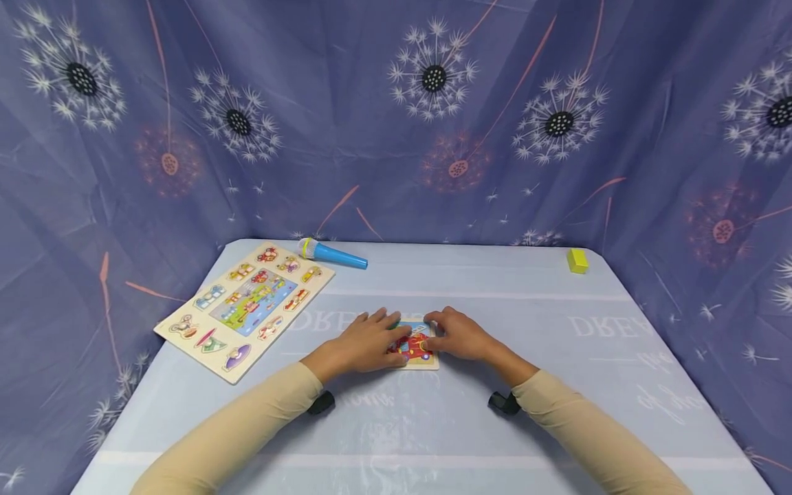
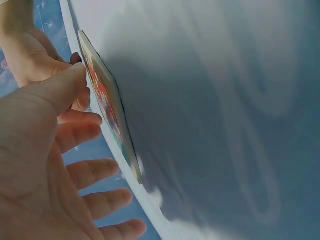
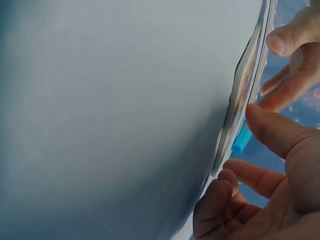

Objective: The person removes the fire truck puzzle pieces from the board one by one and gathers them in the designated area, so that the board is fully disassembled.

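A small square wooden puzzle (image 1: 416, 348), with a red vehicle on a blue and yellow picture, lies flat on the table between the hands. Over its left side spreads my left hand (image 1: 370, 342), its thumb and a fingertip on the picture. At the right edge is my right hand (image 1: 460, 335), thumb touching the face and index finger by the far corner. In the left wrist view the left thumb meets the puzzle board (image 2: 107, 102) while the other fingers stay apart. In the right wrist view the right hand's outer fingers bend loosely beside the puzzle board (image 3: 239, 105).
A large wooden peg puzzle board (image 1: 213, 337) with several vehicle pieces lies at the left. Behind it is a blue toy microphone (image 1: 337, 256). A yellow block (image 1: 577, 261) sits near the back right corner of the table (image 1: 495, 440). A patterned curtain (image 1: 346, 137) surrounds the table.
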Motion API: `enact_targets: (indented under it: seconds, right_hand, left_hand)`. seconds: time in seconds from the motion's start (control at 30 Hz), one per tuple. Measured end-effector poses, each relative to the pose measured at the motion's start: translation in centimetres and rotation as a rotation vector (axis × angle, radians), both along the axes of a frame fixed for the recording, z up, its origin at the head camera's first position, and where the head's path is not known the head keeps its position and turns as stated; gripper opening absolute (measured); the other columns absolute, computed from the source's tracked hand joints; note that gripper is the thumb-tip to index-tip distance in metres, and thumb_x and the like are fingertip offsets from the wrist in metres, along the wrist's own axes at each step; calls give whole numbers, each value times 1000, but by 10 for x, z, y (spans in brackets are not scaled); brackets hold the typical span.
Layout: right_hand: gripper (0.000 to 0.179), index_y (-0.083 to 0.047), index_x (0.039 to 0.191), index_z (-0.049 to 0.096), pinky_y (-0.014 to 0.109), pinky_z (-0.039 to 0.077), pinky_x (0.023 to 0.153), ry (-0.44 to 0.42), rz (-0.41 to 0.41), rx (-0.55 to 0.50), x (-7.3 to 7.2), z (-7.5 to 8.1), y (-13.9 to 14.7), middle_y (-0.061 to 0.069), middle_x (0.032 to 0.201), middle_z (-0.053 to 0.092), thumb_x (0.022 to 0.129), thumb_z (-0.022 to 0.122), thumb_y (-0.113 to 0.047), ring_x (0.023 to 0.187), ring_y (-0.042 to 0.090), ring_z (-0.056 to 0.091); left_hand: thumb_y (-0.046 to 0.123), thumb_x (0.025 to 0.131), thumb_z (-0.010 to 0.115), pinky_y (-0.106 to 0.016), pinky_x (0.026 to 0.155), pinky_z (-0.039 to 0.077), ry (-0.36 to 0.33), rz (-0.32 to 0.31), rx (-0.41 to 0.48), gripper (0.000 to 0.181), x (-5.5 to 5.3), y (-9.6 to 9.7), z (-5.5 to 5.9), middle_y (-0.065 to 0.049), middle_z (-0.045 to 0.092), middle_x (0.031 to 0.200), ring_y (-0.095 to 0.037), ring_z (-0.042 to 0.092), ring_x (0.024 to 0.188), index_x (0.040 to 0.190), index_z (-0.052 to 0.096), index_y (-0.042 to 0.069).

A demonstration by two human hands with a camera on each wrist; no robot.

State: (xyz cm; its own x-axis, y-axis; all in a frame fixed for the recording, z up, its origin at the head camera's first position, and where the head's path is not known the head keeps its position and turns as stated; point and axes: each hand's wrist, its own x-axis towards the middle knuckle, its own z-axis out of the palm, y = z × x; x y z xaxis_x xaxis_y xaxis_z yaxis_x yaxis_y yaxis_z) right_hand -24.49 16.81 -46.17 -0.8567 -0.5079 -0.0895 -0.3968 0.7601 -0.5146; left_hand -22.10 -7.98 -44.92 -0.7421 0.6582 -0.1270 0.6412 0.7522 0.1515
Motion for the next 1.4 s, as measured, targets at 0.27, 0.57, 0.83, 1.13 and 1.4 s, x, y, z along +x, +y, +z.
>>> enact_targets:
  seconds: [0.27, 0.57, 0.83, 1.13, 1.4]
  right_hand:
    - [48, -8, 129, 68, 32, 41, 67, -10, -33, 37, 0, 0, -3, 4, 91, 57, 88, 78, -31, 77, 15, 50]
    - [46, -4, 127, 68, 32, 40, 67, -28, -42, 41, 1, 3, -4, 5, 90, 57, 89, 78, -27, 77, 16, 50]
    - [45, -4, 126, 67, 32, 41, 70, -34, -45, 73, -2, 7, -6, 3, 90, 56, 87, 80, -23, 79, 16, 50]
    - [42, -4, 123, 68, 32, 42, 72, -47, -24, 74, -5, 7, -6, 2, 89, 56, 86, 81, -19, 79, 15, 50]
    - [36, -1, 117, 68, 30, 42, 68, -154, -51, -46, -11, 7, -5, 2, 82, 57, 85, 81, -10, 74, 15, 51]
  left_hand:
    - [57, 98, 59, -66, 114, 31, -1, -10, 2, 67, 0, 3, -3, -9, 39, 162, -41, 32, 150, 155, 46, 25]
    - [61, 95, 61, -68, 115, 27, -39, 7, -21, 71, -4, 3, -3, -10, 38, 162, -39, 33, 150, 155, 46, 25]
    - [62, 93, 63, -66, 117, 23, -67, 2, -30, 75, -5, 3, -1, -10, 36, 164, -37, 28, 152, 156, 44, 26]
    - [64, 91, 65, -65, 119, 20, -79, -6, -38, 79, -4, 3, -2, -11, 34, 165, -38, 23, 154, 156, 44, 26]
    - [64, 90, 67, -66, 119, 19, -57, 3, -51, 79, -4, 5, -3, -11, 36, 164, -40, 21, 154, 156, 45, 28]
